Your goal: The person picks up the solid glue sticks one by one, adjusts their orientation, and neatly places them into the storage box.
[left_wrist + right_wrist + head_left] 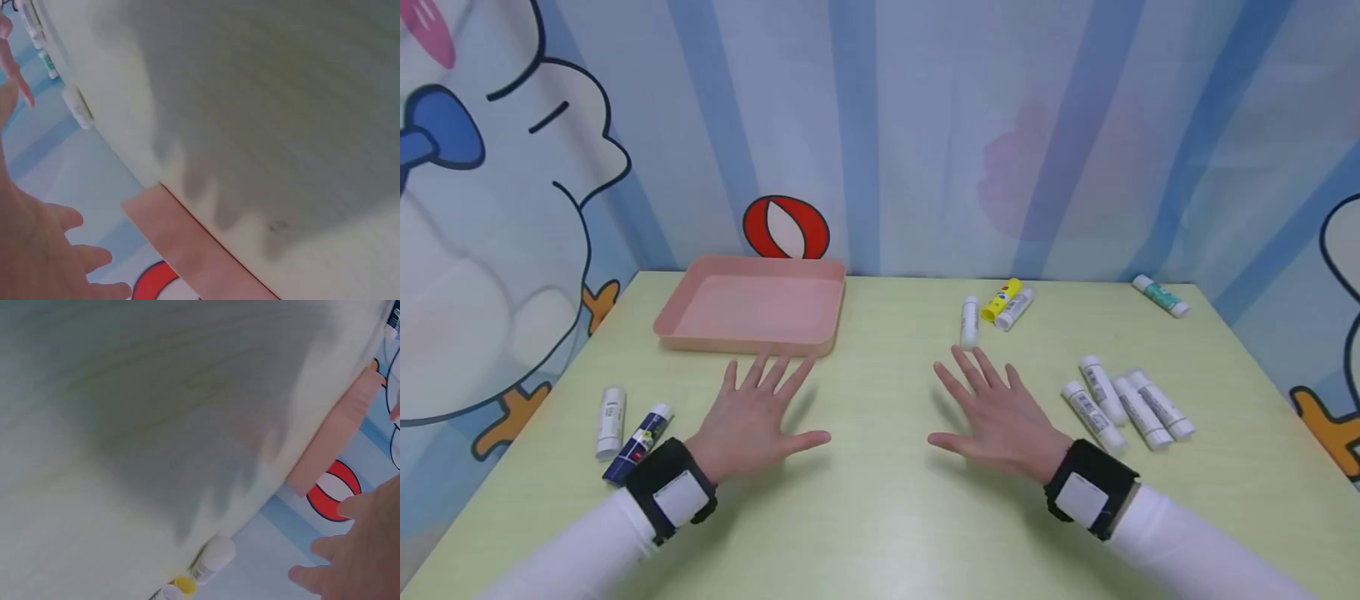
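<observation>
On the pale green tabletop (880,517), a shallow pink plastic tray (752,307) is sitting beyond the left hand (752,421); both it and the right hand (1000,417) are hovering flat, fingers spread, holding nothing. Nearest, a small white glue stick (969,322) is lying just past the right fingertips: probably light, rigid, smooth; best pinched mid-barrel.

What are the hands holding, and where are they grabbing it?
Nothing is held. The left hand and right hand hover open with fingers spread above the table; the glue sticks lie untouched.
</observation>
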`<state>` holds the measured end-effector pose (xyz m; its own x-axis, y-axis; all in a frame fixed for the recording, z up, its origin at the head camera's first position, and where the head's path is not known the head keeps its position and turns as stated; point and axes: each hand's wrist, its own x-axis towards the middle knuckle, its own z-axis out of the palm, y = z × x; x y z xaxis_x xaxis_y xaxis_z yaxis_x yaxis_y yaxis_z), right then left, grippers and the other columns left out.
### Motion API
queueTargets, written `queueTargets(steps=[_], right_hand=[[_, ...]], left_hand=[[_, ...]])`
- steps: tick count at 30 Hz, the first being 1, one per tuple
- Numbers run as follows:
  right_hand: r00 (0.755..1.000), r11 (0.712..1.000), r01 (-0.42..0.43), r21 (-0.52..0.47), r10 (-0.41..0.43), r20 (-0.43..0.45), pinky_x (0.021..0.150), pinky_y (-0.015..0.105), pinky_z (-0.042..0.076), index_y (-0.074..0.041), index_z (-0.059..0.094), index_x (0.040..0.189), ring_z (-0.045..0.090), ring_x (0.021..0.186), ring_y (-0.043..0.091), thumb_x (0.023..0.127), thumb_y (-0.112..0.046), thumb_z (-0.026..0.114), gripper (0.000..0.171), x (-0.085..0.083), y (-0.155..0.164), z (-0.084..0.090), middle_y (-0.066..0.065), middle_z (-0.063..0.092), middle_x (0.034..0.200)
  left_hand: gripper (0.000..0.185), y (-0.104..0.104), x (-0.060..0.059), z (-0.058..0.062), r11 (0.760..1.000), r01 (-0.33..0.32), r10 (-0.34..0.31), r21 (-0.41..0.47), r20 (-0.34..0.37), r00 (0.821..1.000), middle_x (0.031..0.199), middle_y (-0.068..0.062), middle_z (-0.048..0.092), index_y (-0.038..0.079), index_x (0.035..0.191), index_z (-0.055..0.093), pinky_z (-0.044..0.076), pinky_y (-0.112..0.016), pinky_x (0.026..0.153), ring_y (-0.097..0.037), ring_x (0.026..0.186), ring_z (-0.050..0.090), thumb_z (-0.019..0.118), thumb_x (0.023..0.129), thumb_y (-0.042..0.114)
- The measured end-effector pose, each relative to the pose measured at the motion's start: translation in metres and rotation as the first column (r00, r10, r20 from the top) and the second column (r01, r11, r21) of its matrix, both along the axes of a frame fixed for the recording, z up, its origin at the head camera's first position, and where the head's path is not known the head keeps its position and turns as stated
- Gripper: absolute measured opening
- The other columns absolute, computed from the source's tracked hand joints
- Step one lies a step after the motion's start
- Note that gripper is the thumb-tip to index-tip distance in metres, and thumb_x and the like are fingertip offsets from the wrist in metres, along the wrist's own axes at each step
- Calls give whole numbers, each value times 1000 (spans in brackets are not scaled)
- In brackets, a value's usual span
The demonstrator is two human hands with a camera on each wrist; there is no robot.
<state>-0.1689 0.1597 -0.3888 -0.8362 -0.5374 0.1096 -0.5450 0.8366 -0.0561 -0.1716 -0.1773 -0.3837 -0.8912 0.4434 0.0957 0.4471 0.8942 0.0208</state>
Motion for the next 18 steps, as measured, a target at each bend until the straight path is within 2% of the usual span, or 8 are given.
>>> queueTargets(steps=[9,13,18], right_hand=[[993,990,-115,81,114,23,106,61,25,-13,27,154,18,144,38,90,-66,48,85,-27,-28,-11,16,19,159],[991,983,-137,121,135,20,107,59,25,-14,24,155,18,144,37,91,-67,46,86,-42,-45,-12,15,17,159],[992,979,-127,159,124,29,109,56,25,-17,18,156,16,145,35,91,-70,40,87,-56,-70,-9,13,13,161]], left_hand=[[99,-32,-15,-2,999,-2,2,-37,16,1000,156,-16,27,13,153,30,14,-72,103,-43,141,20,51,80,77],[99,-47,-22,0,999,-38,39,-40,34,999,155,-19,25,10,152,31,13,-72,103,-45,141,19,54,81,75],[103,-69,-35,1,995,-101,103,-21,75,992,156,-24,19,8,152,28,9,-73,102,-49,141,13,49,80,78]])
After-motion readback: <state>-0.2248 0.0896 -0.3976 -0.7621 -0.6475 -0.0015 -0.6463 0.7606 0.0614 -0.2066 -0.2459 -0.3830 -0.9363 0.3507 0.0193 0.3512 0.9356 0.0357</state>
